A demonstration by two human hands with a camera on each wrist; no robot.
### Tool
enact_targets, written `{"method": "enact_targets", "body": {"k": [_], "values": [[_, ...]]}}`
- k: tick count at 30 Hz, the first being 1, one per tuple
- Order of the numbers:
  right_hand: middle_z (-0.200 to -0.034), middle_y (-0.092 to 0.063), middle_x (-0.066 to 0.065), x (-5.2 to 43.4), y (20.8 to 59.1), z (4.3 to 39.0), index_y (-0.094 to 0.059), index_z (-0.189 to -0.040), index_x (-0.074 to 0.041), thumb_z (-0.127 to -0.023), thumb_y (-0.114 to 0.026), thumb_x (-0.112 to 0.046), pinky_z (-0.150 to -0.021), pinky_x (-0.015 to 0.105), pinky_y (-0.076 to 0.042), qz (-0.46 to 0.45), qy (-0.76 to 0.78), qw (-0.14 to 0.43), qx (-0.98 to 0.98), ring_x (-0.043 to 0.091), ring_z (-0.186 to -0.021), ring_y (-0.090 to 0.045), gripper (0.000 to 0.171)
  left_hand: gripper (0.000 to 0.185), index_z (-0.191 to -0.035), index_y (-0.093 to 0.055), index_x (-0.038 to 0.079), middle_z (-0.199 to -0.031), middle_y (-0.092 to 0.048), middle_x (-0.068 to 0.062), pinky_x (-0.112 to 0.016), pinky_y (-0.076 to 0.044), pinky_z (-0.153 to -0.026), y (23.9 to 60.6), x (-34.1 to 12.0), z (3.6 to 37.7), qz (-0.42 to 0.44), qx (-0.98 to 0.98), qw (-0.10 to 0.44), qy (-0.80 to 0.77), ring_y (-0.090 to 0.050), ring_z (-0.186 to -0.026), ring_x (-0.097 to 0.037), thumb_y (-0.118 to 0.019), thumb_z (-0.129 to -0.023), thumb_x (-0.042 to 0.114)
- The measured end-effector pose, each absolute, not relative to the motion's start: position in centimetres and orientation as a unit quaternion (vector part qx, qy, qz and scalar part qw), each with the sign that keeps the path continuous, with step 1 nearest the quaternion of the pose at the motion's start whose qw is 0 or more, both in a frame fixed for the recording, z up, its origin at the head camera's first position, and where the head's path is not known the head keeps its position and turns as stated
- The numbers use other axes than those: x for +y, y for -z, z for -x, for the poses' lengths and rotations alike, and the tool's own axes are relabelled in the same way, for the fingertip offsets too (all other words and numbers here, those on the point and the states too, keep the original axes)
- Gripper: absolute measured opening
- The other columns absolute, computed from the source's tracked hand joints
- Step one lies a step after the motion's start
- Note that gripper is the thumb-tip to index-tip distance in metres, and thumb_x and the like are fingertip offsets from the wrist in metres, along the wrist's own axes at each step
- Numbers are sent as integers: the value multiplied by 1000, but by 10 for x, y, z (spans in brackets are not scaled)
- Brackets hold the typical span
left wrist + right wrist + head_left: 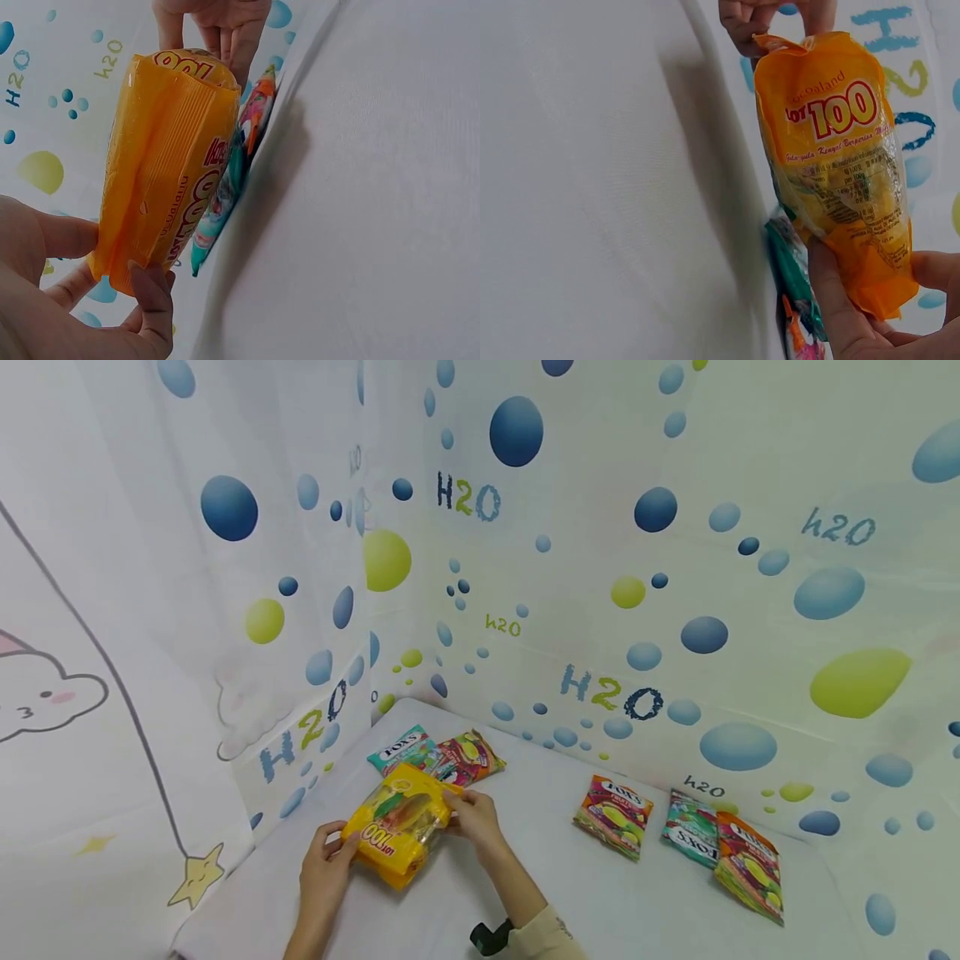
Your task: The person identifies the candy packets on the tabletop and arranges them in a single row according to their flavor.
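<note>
A yellow-orange candy bag [401, 821] marked "LOT 100" is held between both hands above the white table. My left hand [325, 870] pinches its lower left end, thumb and fingers on the sealed edge in the left wrist view. At the opposite end, my right hand [474, 820] pinches the upper right corner. The right wrist view shows the printed back of the bag [832, 112]. Just behind it lie a teal FOX'S candy bag [403, 748] and a red fruit candy bag [472, 756], partly overlapping.
On the right of the white table [540, 877] lie a FOX'S fruit bag [615, 814], a teal FOX'S bag [691, 828] and an orange-red bag [750, 867], the last two touching. Patterned curtains [585, 610] stand behind and to the left. A black object [491, 937] sits by the right sleeve.
</note>
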State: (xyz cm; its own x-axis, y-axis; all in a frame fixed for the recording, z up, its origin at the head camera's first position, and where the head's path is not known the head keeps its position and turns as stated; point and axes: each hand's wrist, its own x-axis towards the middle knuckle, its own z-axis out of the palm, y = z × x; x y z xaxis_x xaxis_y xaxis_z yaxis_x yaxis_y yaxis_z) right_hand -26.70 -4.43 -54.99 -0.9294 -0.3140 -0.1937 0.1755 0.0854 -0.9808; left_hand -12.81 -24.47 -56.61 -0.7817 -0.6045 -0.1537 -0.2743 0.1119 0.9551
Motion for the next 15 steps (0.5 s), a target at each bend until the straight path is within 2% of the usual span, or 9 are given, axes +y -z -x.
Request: {"method": "enact_targets", "body": {"k": [9, 15], "values": [[-99, -71, 13, -52, 549, 260, -66, -103, 1, -102, -68, -33, -72, 34, -64, 50, 671, 189, 715, 19, -74, -72, 35, 45, -144, -46, 7, -140, -52, -30, -40, -59, -93, 567, -251, 119, -315, -735, 129, 586, -58, -123, -42, -55, -109, 33], [-99, -72, 12, -57, 552, 257, -68, -107, 2, -101, -70, -36, -73, 36, -64, 54, 664, 192, 720, 19, -76, -72, 39, 46, -143, -47, 6, -139, -54, -33, -34, -60, -85, 569, -258, 115, -316, -744, 129, 575, -60, -121, -44, -57, -108, 35]]}}
